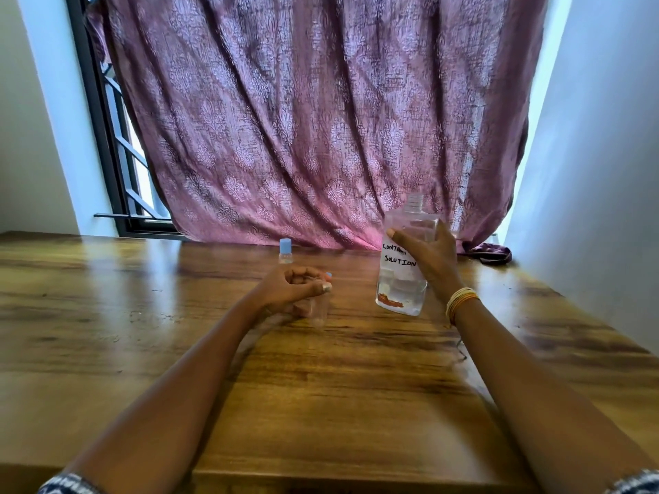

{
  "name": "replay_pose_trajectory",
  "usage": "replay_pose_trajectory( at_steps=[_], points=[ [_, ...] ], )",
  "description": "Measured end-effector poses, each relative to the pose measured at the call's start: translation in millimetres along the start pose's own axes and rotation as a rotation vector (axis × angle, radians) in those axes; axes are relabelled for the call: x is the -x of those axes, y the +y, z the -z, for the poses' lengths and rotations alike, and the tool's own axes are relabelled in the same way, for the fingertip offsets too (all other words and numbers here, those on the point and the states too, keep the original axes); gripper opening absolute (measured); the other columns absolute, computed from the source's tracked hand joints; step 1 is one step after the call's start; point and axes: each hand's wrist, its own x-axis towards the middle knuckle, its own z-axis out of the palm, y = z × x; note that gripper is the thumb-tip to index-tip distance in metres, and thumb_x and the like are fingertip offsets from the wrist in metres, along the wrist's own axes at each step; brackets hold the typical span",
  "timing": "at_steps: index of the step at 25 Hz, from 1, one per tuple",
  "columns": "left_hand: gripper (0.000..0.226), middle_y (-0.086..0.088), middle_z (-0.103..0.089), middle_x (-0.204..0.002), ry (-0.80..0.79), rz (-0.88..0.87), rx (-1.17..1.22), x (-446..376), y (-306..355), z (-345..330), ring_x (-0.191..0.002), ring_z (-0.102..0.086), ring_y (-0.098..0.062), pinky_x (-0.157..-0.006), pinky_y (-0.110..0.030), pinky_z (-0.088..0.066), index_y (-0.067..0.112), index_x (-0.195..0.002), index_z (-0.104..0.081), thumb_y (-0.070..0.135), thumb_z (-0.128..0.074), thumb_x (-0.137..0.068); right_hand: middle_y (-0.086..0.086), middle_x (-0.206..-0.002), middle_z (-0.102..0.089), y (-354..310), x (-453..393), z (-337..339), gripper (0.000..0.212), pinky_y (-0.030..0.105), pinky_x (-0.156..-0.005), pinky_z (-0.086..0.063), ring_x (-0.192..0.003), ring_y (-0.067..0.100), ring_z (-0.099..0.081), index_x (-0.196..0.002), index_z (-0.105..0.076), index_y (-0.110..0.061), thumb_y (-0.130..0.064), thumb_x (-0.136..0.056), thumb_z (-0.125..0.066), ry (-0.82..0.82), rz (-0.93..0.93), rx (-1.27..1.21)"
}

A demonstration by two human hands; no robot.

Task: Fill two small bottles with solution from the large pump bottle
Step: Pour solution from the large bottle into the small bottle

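- On the wooden bench (pixel 356 386), a broad stretch of bare top lies between the near edge and the large bottle (pixel 404 258); more bare wood runs far out to that bottle's left.
- Behind the large bottle, the bench's far edge meets a hanging curtain (pixel 321 119); to its right the bench edge runs close along a pale wall (pixel 588 172).
- Bench: glossy brown wood grain with dark streaks. Curtain: mauve patterned cloth in deep folds.
- Large bottle: clear plastic, squarish body, threaded neck open with no pump on it, a white label handwritten "SOLUTION", clear liquid low inside. It is tilted, its base lifted off the bench.
- Right hand (pixel 428 258) is wrapped around the large bottle's upper body; yellow bangles (pixel 460 303) sit on that wrist.
- Left of the large bottle, the left hand (pixel 292 287) is closed around a small clear bottle (pixel 317 311) standing on the bench, a pale blue bit at its fingertips.
- Farther left and back, a second small bottle (pixel 285 252) stands upright with a pale blue cap on.
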Motion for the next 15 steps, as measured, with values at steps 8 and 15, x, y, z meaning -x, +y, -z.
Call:
replay_pose_trajectory(
  at_steps=[8, 15],
  points=[
    [0.017, 0.014, -0.074, -0.069, 0.006, -0.002, -0.040, -1, -2, 2, -0.057, -0.066, 0.001, -0.050, -0.018, -0.054, 0.007, -0.102, -0.071, 0.009, -0.069, -0.086, 0.004, -0.113, -0.066, 2, 11, -16, 0.068, 0.030, -0.073, -0.059, -0.092, 0.015, -0.068, -0.118, -0.052, -0.013, -0.027, -0.063, -0.089, -0.072, 0.391, 0.151],
    [0.015, 0.007, -0.078, -0.084, -0.016, -0.038, -0.057, -1, -8, 0, -0.069, -0.068, -0.004, -0.061, -0.022, -0.059, 0.028, -0.085, -0.079, 0.015, -0.075, -0.080, -0.001, -0.107, -0.070, 5, 20, -10, 0.073, 0.028, -0.072, -0.057, -0.085, 0.008, -0.063, -0.120, -0.055, -0.017, -0.045, -0.059, -0.084, -0.217, 0.672, 0.465]
  ],
)
